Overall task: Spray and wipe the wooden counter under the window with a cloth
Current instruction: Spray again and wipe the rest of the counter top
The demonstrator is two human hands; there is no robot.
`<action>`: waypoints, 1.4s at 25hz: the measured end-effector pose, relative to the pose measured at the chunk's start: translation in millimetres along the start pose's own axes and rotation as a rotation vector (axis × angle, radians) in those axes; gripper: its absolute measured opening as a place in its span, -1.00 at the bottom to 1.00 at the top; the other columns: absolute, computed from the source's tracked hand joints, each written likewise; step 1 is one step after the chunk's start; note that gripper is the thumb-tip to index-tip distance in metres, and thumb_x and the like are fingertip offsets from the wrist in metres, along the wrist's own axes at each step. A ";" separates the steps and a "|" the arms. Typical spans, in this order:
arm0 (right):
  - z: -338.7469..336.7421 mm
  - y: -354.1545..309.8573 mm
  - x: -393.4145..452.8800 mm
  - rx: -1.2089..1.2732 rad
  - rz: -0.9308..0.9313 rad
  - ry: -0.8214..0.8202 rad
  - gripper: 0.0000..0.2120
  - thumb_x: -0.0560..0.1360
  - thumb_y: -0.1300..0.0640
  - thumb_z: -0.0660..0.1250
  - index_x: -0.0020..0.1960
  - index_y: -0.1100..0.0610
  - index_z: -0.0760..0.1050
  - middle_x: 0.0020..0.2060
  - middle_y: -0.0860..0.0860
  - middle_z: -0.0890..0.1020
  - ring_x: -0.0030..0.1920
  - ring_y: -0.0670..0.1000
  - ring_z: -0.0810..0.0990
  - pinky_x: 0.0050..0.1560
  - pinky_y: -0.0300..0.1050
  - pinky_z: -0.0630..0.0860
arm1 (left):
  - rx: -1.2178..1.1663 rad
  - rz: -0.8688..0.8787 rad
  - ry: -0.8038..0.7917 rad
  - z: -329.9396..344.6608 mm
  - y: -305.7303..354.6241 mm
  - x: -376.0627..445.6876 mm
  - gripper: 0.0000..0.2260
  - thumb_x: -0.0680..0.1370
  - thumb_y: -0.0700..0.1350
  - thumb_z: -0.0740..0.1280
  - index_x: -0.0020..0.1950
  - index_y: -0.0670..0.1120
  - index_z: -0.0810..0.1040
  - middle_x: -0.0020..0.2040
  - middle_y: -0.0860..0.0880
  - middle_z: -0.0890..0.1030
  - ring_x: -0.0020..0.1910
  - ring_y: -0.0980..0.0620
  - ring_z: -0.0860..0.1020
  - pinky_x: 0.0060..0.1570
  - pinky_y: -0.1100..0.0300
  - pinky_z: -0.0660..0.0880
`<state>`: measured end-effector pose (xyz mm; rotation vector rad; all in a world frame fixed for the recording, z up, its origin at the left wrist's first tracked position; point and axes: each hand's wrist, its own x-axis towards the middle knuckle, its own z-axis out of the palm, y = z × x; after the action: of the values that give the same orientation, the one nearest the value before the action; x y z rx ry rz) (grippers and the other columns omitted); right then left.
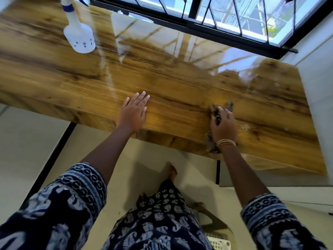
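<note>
The glossy wooden counter (180,83) runs under a black-framed window (207,17). My right hand (224,124) presses a dark patterned cloth (217,113) flat on the counter near its front edge; the cloth shows past my fingertips and beside my wrist. My left hand (134,110) lies flat and open on the wood, fingers spread, to the left of the cloth. A white spray bottle (78,31) with a blue collar stands at the far left of the counter, apart from both hands.
A white wall (320,83) closes off the counter's right end. Below the counter is a pale tiled floor (28,141), with a white plastic basket (220,243) near my feet.
</note>
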<state>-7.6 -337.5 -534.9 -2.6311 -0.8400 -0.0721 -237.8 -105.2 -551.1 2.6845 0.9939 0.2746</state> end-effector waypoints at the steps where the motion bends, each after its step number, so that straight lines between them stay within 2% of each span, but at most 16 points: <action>1: -8.4 19.8 1.6 0.003 0.103 0.034 -0.55 0.57 0.06 0.24 0.44 0.13 0.39 0.38 0.21 0.43 0.36 0.23 0.42 0.34 0.13 0.40 | 0.003 -0.006 0.002 -0.3 0.7 -0.7 -0.56 0.65 -0.08 0.03 0.55 0.00 0.17 0.57 0.02 0.16 0.55 0.04 0.09 0.50 -0.01 0.02; 3: -10.4 25.2 1.9 -0.028 0.313 0.093 -0.52 0.56 0.06 0.23 0.45 0.15 0.36 0.39 0.24 0.41 0.38 0.25 0.39 0.35 0.15 0.38 | 0.014 -0.044 0.006 0.9 7.2 -1.1 -0.56 0.65 -0.08 0.03 0.55 -0.02 0.15 0.57 0.00 0.15 0.56 0.01 0.07 0.50 -0.04 0.01; 4: -6.2 10.0 -0.1 -0.052 0.355 0.097 -0.51 0.55 0.05 0.23 0.45 0.15 0.36 0.38 0.24 0.42 0.38 0.25 0.39 0.35 0.14 0.38 | 0.026 -0.071 0.004 2.7 12.8 -1.5 -0.55 0.65 -0.08 0.02 0.56 -0.04 0.14 0.57 -0.02 0.14 0.56 -0.02 0.05 0.50 -0.05 0.01; 5: -0.1 -12.2 -3.3 -0.057 0.316 0.086 -0.52 0.55 0.05 0.23 0.45 0.14 0.36 0.37 0.23 0.44 0.37 0.24 0.40 0.36 0.11 0.38 | 0.044 -0.096 -0.002 5.2 20.4 -1.4 -0.54 0.65 -0.07 0.02 0.56 -0.06 0.12 0.58 -0.03 0.12 0.56 -0.04 0.04 0.50 -0.07 0.00; 9: 39.1 -109.1 -12.1 -0.018 -0.174 -0.063 -0.51 0.51 0.03 0.29 0.43 0.09 0.39 0.34 0.18 0.48 0.36 0.20 0.44 0.37 0.09 0.39 | 0.057 -0.069 -0.042 14.8 49.9 10.7 -0.53 0.65 -0.02 -0.01 0.56 -0.07 0.09 0.58 -0.04 0.09 0.57 -0.08 0.01 0.50 -0.08 -0.01; 11: 42.8 -107.7 3.0 -0.029 -0.248 -0.114 -0.50 0.53 0.00 0.28 0.45 0.06 0.37 0.36 0.17 0.46 0.40 0.20 0.40 0.40 0.09 0.34 | 0.067 -0.027 -0.064 19.1 64.4 18.0 -0.54 0.66 -0.02 -0.02 0.56 -0.08 0.09 0.58 -0.05 0.09 0.57 -0.06 0.01 0.51 -0.08 0.00; 12: 37.5 -92.7 14.0 -0.046 -0.221 -0.089 -0.50 0.54 -0.01 0.27 0.46 0.04 0.36 0.37 0.16 0.45 0.40 0.20 0.39 0.40 0.08 0.33 | 0.064 -0.019 -0.069 20.6 71.5 20.8 -0.54 0.66 -0.02 -0.02 0.56 -0.08 0.09 0.58 -0.05 0.09 0.57 -0.05 0.01 0.51 -0.07 0.00; 16: -7.4 32.9 32.2 -0.091 0.185 0.087 -0.52 0.57 -0.01 0.21 0.47 0.03 0.34 0.36 0.18 0.44 0.31 0.22 0.43 0.30 0.10 0.41 | 0.010 0.051 -0.102 29.2 106.6 35.0 -0.54 0.66 -0.02 -0.01 0.56 -0.08 0.07 0.59 -0.05 0.07 0.57 -0.03 -0.02 0.52 -0.05 -0.03; 19: -39.0 122.0 -1.7 -0.062 0.616 0.196 -0.48 0.58 -0.02 0.20 0.51 0.04 0.27 0.44 0.22 0.34 0.39 0.27 0.36 0.35 0.17 0.37 | -0.009 0.103 -0.125 37.2 131.1 45.0 -0.53 0.66 -0.02 0.01 0.56 -0.08 0.08 0.59 -0.05 0.07 0.57 -0.03 -0.02 0.51 -0.04 -0.05; 21: -44.0 136.6 -14.2 -0.054 0.858 0.233 -0.45 0.58 -0.02 0.21 0.53 0.04 0.21 0.46 0.23 0.30 0.41 0.28 0.33 0.36 0.23 0.35 | 0.004 0.131 -0.132 41.4 143.7 48.9 -0.53 0.66 -0.02 0.01 0.57 -0.08 0.07 0.59 -0.05 0.06 0.57 -0.02 -0.02 0.52 -0.04 -0.06; 22: -41.0 130.0 -10.0 -0.070 0.897 0.238 -0.45 0.57 -0.01 0.20 0.53 0.06 0.21 0.45 0.24 0.31 0.41 0.27 0.32 0.36 0.22 0.34 | 0.006 0.147 -0.138 43.2 150.0 53.1 -0.53 0.66 -0.02 0.00 0.57 -0.07 0.07 0.59 -0.04 0.05 0.57 -0.02 -0.03 0.52 -0.04 -0.06; 23: -36.9 115.5 -0.7 -0.096 0.842 0.237 -0.46 0.57 0.00 0.19 0.52 0.08 0.23 0.43 0.24 0.34 0.40 0.26 0.33 0.36 0.18 0.33 | 0.006 0.163 -0.145 45.2 155.9 58.6 -0.53 0.66 -0.02 0.00 0.57 -0.07 0.07 0.59 -0.04 0.05 0.57 -0.02 -0.03 0.52 -0.03 -0.06; 27: 4.1 15.4 45.0 -0.072 0.155 0.075 -0.49 0.53 0.03 0.26 0.46 0.08 0.35 0.35 0.17 0.45 0.35 0.18 0.42 0.34 0.10 0.39 | 0.003 0.183 -0.159 54.3 175.0 96.4 -0.53 0.65 -0.04 0.00 0.57 -0.07 0.06 0.59 -0.03 0.03 0.57 0.01 -0.03 0.52 -0.02 -0.06; 29: 21.9 -14.4 65.5 -0.035 -0.071 -0.038 -0.49 0.51 0.02 0.29 0.44 0.06 0.38 0.35 0.17 0.46 0.37 0.20 0.42 0.36 0.10 0.38 | 0.023 0.194 -0.158 59.2 178.7 118.1 -0.52 0.64 -0.05 0.00 0.57 -0.07 0.06 0.59 -0.02 0.03 0.57 0.02 -0.03 0.52 0.00 -0.05; 31: 19.2 2.0 102.9 -0.035 -0.103 -0.034 -0.50 0.52 -0.01 0.26 0.45 0.03 0.38 0.36 0.15 0.47 0.38 0.19 0.42 0.36 0.08 0.37 | 0.025 0.219 -0.160 63.6 182.7 143.6 -0.52 0.64 -0.04 0.01 0.57 -0.07 0.08 0.59 -0.02 0.05 0.57 0.03 -0.01 0.52 0.00 -0.04; 35: -20.5 130.6 166.9 -0.098 0.262 0.156 -0.54 0.53 0.02 0.22 0.43 0.05 0.41 0.30 0.16 0.51 0.31 0.18 0.45 0.31 0.05 0.39 | 0.008 0.209 -0.167 73.1 197.3 197.5 -0.52 0.64 -0.04 0.03 0.56 -0.06 0.10 0.59 -0.01 0.07 0.57 0.03 0.01 0.51 0.01 -0.05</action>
<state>204.8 -351.5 -533.0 -2.7596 -0.4462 -0.2509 49.3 -132.2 -542.5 2.7669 0.6696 0.0843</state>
